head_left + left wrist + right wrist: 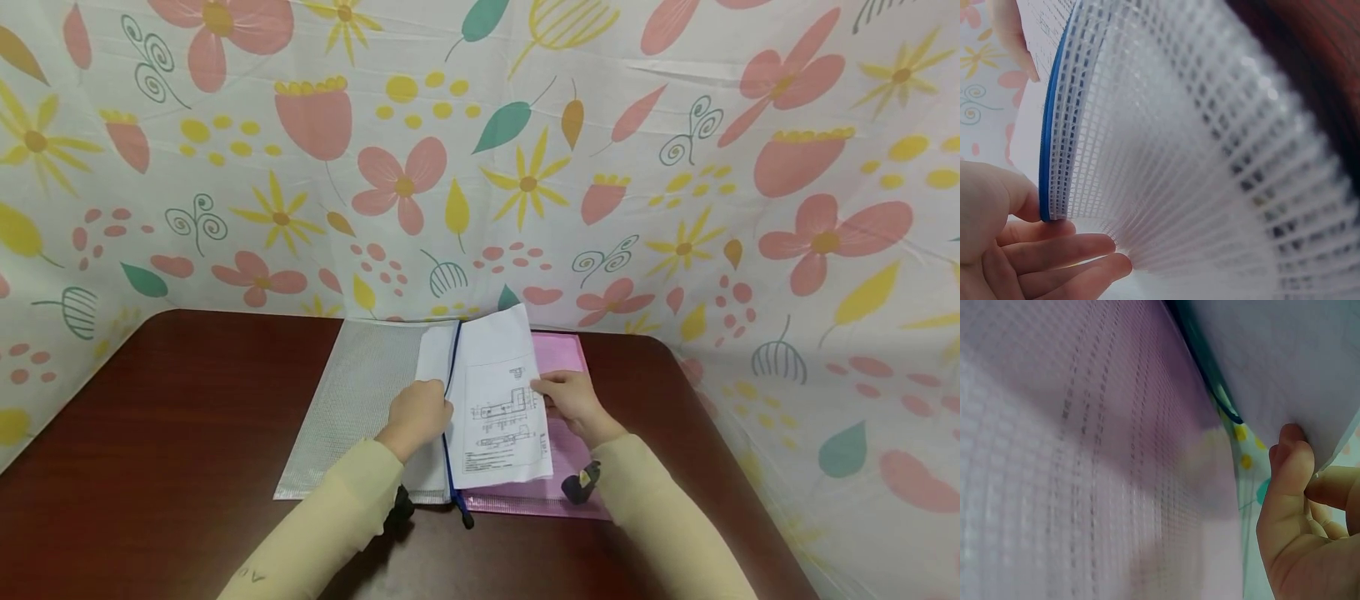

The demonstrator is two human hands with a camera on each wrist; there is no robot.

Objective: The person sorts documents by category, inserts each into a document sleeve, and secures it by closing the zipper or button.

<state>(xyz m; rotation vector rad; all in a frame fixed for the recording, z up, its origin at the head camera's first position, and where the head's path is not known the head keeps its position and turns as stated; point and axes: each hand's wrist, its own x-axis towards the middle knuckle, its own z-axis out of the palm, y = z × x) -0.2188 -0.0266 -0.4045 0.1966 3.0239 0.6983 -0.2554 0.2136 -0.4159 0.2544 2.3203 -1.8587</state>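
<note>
A whitish mesh zipper pouch [352, 392] with a blue zipper edge [1047, 144] lies on the table. My left hand [418, 414] pinches that zipper edge between thumb and fingers, and the mesh bulges beside it in the left wrist view. Printed paper sheets [502, 425] with line drawings lie partly out of the pouch's opening, tilted up on the right. My right hand [576, 404] pinches their right edge, thumb on top; the right wrist view shows its fingers [1288, 487] on the paper. Under the sheets is a pink mesh pouch [564, 354], partly covered.
The dark red-brown table [187, 417] extends on both sides of the pouches. A floral cloth [480, 167] hangs behind it and along the sides. A zipper pull [467, 518] dangles at the near edge. Dark wrist-worn devices [581, 483] sit below the cuffs.
</note>
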